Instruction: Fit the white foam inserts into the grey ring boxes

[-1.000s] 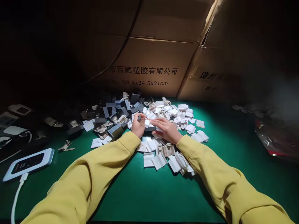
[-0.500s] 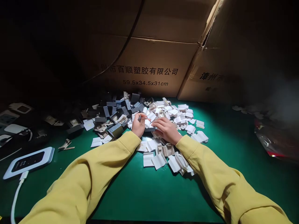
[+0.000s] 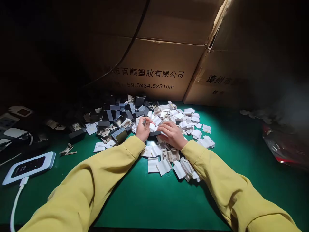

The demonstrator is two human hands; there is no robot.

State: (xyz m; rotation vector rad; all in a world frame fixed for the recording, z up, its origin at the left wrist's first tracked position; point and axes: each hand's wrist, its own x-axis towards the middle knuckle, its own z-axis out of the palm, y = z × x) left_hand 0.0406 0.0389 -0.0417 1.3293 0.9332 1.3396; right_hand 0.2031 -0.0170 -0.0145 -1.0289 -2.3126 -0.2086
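Observation:
Both my hands are close together over a heap of small box parts. My left hand [image 3: 143, 129] is closed in a pinch, with a bit of something dark showing at its fingertips. My right hand [image 3: 172, 134] curls over a small dark box [image 3: 154, 133], its fingers hiding much of it. Between the hands shows a white card piece [image 3: 152, 127]; whether it sits in the box I cannot tell. Dark blue boxes [image 3: 119, 134] are piled left of my left hand. Folded white card inserts [image 3: 164, 166] lie around and below my right hand.
Large cardboard cartons [image 3: 154, 54] stand along the back, a dark cable [image 3: 130, 45] hanging before them. On the green table [image 3: 135, 199], a white device [image 3: 30, 167] with a white cable [image 3: 16, 199] lies at left. A clear plastic bag [image 3: 281, 148] is at right.
The small dark box has tilted slightly between my hands, and my right fingers have shifted a little. Both arms are nearly still.

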